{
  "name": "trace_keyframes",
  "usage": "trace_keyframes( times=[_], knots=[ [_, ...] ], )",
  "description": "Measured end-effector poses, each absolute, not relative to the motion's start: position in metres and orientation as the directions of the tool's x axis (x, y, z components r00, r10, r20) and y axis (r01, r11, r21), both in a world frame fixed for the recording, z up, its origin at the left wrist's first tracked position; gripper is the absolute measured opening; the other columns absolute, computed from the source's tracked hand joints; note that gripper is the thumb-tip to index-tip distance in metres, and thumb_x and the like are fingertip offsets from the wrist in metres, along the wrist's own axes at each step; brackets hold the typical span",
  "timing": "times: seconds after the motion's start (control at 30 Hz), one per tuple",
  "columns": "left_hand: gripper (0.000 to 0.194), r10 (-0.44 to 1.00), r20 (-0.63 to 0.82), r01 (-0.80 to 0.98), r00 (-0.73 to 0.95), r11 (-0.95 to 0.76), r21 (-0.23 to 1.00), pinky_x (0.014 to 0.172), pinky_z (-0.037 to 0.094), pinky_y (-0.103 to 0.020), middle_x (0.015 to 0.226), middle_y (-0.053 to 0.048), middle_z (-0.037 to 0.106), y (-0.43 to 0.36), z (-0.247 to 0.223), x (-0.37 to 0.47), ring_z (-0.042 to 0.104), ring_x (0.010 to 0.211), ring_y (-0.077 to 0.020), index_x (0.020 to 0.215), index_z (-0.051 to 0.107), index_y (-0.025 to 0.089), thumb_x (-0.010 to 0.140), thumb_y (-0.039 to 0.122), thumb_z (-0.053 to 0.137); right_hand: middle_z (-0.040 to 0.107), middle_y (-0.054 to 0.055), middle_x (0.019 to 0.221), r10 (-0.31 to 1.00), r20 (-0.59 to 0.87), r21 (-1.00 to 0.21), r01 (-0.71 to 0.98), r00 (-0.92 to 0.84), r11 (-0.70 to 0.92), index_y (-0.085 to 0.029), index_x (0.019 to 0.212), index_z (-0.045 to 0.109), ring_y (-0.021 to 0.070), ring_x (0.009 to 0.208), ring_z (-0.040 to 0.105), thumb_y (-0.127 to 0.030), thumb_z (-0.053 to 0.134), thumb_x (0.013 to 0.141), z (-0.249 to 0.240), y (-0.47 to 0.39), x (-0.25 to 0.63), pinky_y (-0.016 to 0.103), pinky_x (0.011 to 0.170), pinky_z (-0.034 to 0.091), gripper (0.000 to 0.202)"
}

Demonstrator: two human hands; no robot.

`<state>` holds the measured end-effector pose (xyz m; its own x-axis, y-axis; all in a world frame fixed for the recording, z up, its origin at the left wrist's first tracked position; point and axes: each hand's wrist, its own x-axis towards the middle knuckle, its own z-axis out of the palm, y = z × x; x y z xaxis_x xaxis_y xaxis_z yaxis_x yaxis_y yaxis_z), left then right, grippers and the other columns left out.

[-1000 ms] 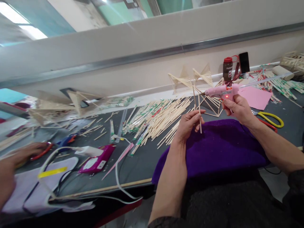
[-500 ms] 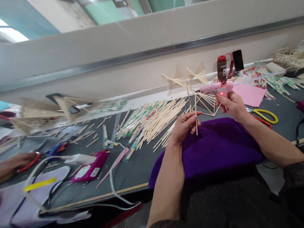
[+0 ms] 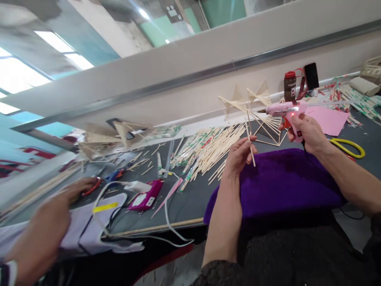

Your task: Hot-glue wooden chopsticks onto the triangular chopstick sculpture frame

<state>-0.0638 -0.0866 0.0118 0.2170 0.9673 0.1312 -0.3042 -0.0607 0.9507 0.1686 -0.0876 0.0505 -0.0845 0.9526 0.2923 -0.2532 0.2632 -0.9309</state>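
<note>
My left hand (image 3: 238,155) is closed, pinching a thin wooden stick (image 3: 252,154) that stands steeply, its top leaning left. A second stick rises close by it; whether the two are joined I cannot tell. In my right hand (image 3: 309,131) is a pink glue gun (image 3: 287,108) with a red light lit. Its nozzle points left, a little apart from the sticks. Behind my hands sits a frame of wooden sticks (image 3: 278,143), partly covered by the gun. Below them a purple cloth (image 3: 274,182) lies at the table edge.
Loose sticks (image 3: 220,149) are heaped left of my hands. Yellow-handled scissors (image 3: 348,147), pink paper (image 3: 327,119), a bottle (image 3: 289,87) and a phone (image 3: 311,76) are at right. At left are a magenta pack (image 3: 145,195), a white cable (image 3: 167,214) and another person's hand (image 3: 80,186) at red-handled pliers.
The view has swung left, so the table things appear farther right. The stick in my left hand has tilted, and the glue gun's nozzle is farther from it. More of the other person's arm shows.
</note>
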Motion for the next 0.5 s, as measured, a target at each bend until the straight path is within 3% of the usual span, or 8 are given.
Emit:
trace_keyframes(
  times=[0.17,0.5],
  knots=[
    [0.042,0.953,0.119,-0.295,0.278,-0.034,0.955,0.031,0.027,-0.016,0.057,0.0,0.066,-0.089,0.013,-0.064,0.045,0.032,-0.0045,0.096,0.072,0.014,0.067,0.044,0.078,0.07,0.004,0.081,0.929,0.347,-0.919,-0.243,-0.128,0.31,-0.017,0.084,0.062,0.0084,0.048,0.053,-0.055,0.072,0.073,0.05,-0.093,0.165,0.023,0.043,0.042,0.041],
    [0.045,0.958,0.07,-0.219,0.28,-0.007,0.976,0.032,0.029,-0.017,0.057,0.001,0.066,-0.091,0.013,-0.062,0.044,0.033,-0.0048,0.098,0.072,0.014,0.065,0.045,0.078,0.054,-0.002,0.051,0.904,0.413,-0.909,-0.119,-0.112,0.4,-0.018,0.074,0.062,0.0086,0.042,0.046,-0.056,0.066,0.078,0.049,-0.098,0.161,0.023,0.041,0.035,0.038]
  ],
)
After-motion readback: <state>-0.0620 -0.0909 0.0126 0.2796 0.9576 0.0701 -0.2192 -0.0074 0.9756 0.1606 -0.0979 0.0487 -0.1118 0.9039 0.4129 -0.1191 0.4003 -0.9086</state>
